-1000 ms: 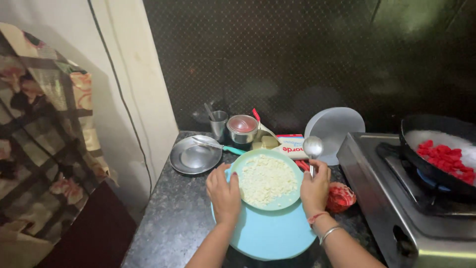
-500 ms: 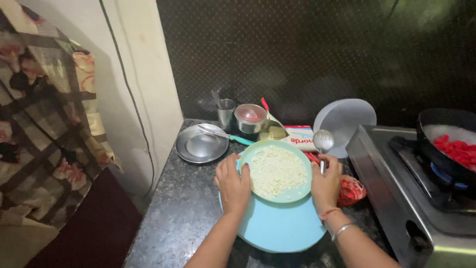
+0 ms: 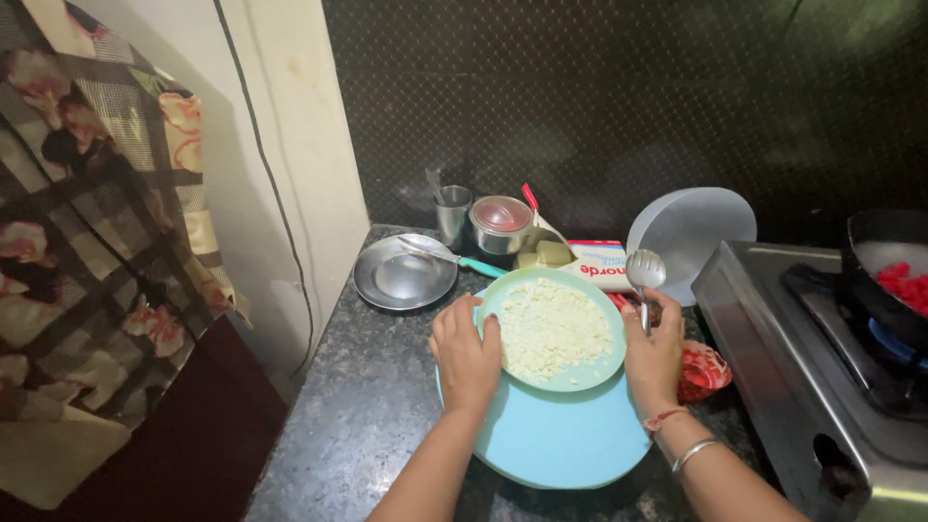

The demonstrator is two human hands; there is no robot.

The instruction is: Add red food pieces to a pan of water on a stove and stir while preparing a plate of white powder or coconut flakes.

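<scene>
A light green plate [image 3: 580,372] heaped with pale chopped bits sits tilted on a round blue board [image 3: 561,435] on the dark stone counter. My left hand [image 3: 466,356] grips the plate's left rim. My right hand [image 3: 655,350] is against the plate's right rim and also holds a steel slotted spoon [image 3: 645,271] upright by its handle.
Behind the plate are a steel dish [image 3: 404,274] with a teal-handled utensil, a steel cup [image 3: 452,209], a small covered steel bowl [image 3: 501,222], a white box [image 3: 601,263] and a tilted pale bowl [image 3: 691,230]. A stove [image 3: 822,348] with a pan [image 3: 884,280] of red pieces stands right. A red wrapper [image 3: 704,369] lies by my right wrist.
My view has swung to the left, so the stove and pan sit closer to the right edge. Both hands stay on the green plate, with the spoon still in my right hand.
</scene>
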